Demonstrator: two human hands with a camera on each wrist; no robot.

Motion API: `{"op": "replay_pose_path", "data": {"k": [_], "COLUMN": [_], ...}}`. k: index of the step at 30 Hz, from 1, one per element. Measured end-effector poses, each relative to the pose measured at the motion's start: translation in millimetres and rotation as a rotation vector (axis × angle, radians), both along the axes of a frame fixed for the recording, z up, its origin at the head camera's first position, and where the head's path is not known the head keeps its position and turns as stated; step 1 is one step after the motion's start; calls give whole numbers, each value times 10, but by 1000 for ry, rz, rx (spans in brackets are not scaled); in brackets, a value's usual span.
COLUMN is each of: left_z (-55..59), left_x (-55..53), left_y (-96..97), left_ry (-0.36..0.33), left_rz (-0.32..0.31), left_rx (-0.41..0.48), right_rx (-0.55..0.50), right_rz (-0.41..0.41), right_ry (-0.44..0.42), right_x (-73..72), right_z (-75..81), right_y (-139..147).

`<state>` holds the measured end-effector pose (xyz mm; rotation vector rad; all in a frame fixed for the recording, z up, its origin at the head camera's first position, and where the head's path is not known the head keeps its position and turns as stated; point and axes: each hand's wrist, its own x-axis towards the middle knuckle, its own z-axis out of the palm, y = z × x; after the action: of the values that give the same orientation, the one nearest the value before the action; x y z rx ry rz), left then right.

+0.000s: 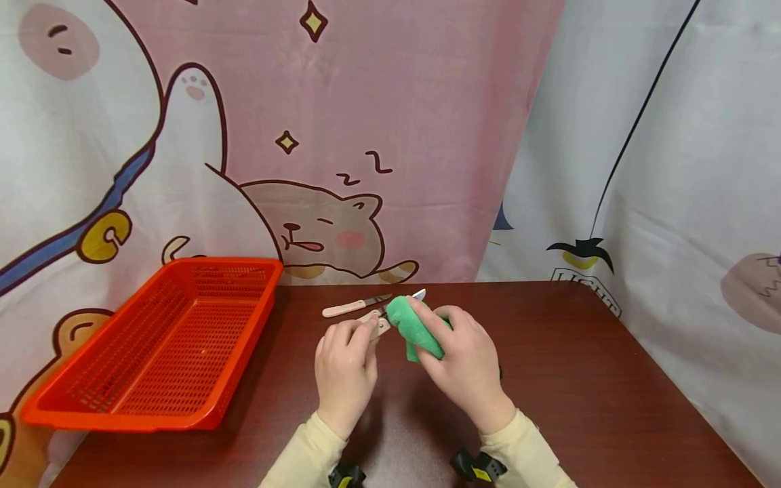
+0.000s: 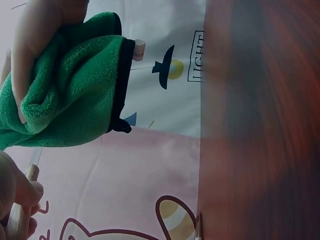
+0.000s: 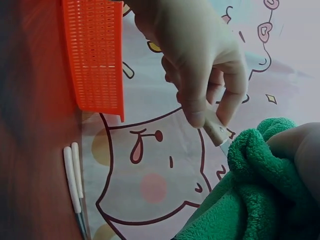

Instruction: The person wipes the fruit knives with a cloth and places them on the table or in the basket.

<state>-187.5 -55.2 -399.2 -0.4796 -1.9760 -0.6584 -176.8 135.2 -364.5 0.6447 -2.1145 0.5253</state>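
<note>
My left hand (image 1: pixel 343 376) holds a small knife by its pale handle (image 1: pixel 383 327), well seen in the right wrist view, where a bit of blade shows between handle (image 3: pixel 216 131) and cloth. A green fluffy cloth (image 1: pixel 417 331) with dark edging (image 2: pixel 121 85) is bunched in my right hand (image 1: pixel 466 362), fingers bent around it. The cloth covers most of the blade; a bright tip (image 1: pixel 419 294) shows beyond it in the head view. Behind the hands, two pale-handled knives (image 3: pixel 71 177) lie side by side on the table.
An orange perforated basket (image 1: pixel 244 339) stands on the left of the dark brown table (image 1: pixel 579 379). Curtains with cartoon animals (image 1: pixel 427 135) hang behind the table's far edge and along its right side.
</note>
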Motion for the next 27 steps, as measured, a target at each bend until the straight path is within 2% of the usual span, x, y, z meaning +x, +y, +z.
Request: {"op": "replay_pose_path", "data": {"k": [17,27], "left_z": [3,-7], "left_x": [14,12], "left_y": [29,33], "left_ry": [29,53], "left_rz": [-19,-37], "left_rx": [-1,7], "right_rx": [50,55], "right_rz": [4,-10], "right_ry": [-11,-19], "right_x": [-46,-57], "right_z": [-117,-129], "right_y": [-70,-54]}}
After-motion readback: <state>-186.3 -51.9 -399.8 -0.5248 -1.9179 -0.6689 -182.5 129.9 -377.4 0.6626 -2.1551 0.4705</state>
